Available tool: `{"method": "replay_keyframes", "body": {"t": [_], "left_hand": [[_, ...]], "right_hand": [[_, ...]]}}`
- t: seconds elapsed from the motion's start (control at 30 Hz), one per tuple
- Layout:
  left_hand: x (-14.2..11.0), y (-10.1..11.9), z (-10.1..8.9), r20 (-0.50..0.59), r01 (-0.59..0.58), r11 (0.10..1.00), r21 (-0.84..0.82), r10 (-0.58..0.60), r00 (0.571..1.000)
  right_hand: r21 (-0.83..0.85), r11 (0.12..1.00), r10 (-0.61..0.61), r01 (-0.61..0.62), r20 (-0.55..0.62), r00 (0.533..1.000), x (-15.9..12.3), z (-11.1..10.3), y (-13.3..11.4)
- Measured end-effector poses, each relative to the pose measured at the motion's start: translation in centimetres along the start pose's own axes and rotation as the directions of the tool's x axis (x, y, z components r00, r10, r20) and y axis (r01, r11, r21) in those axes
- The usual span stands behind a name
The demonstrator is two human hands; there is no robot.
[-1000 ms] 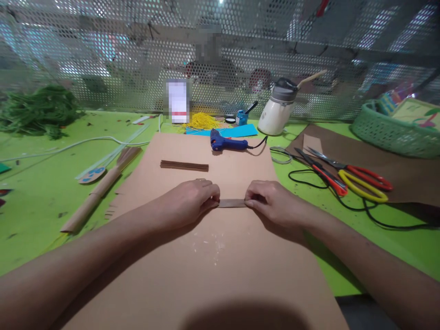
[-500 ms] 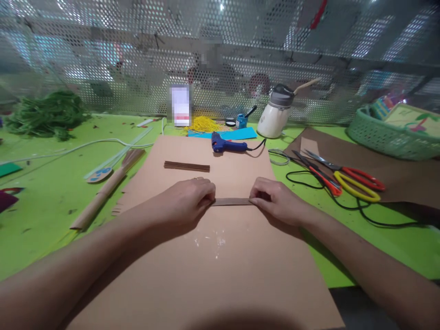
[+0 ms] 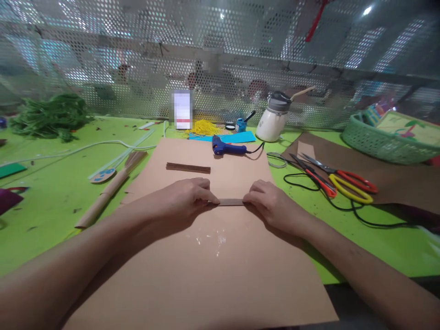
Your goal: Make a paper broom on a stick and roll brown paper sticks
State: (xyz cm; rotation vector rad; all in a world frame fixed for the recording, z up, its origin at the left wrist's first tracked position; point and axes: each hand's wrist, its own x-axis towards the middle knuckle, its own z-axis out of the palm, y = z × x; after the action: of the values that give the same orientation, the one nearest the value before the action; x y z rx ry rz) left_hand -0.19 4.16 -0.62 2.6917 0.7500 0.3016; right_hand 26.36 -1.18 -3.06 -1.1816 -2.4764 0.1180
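Observation:
A narrow brown paper strip (image 3: 231,202) lies crosswise over a large tan paper sheet (image 3: 192,275). My left hand (image 3: 189,197) presses and pinches its left end between thumb and fingers. At the other end my right hand (image 3: 270,201) has its fingers closed on the strip. Both ends are hidden under the fingertips. Farther back on the sheet sit several thin brown strips (image 3: 188,167) side by side. A blue glue gun (image 3: 229,147) rests on its side near the sheet's far edge.
Scissors (image 3: 343,178) and a black cord lie to the right, beside dark brown paper (image 3: 330,158) and a green basket (image 3: 388,140). A white bottle (image 3: 273,120) stands at the back. Leftward are a rolled paper tube (image 3: 106,195) and green strands (image 3: 48,114).
The strip looks narrower, and my hands have come closer together along it. My left fingers have stretched out more along its edge. The view has shifted slightly.

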Motion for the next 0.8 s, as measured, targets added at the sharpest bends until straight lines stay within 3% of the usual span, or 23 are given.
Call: {"method": "replay_keyframes", "body": {"t": [0.17, 0.5, 0.8], "left_hand": [[0.0, 0.3, -0.2, -0.015, -0.025, 0.999, 0.027, 0.026, 1.0], [-0.2, 1.4, -0.1, -0.051, -0.117, 0.972, 0.202, 0.13, 0.99], [-0.2, 1.5, 0.2, 0.038, -0.182, 0.899, 0.397, 0.183, 0.982]], "right_hand": [[-0.242, 0.962, -0.103, 0.123, 0.093, 0.99, 0.0, -0.2, -1.3], [-0.256, 0.945, -0.171, 0.206, 0.154, 0.973, -0.1, -0.5, -1.2], [-0.249, 0.945, -0.157, 0.213, 0.224, 0.962, -0.7, -1.3, -0.9]]}}
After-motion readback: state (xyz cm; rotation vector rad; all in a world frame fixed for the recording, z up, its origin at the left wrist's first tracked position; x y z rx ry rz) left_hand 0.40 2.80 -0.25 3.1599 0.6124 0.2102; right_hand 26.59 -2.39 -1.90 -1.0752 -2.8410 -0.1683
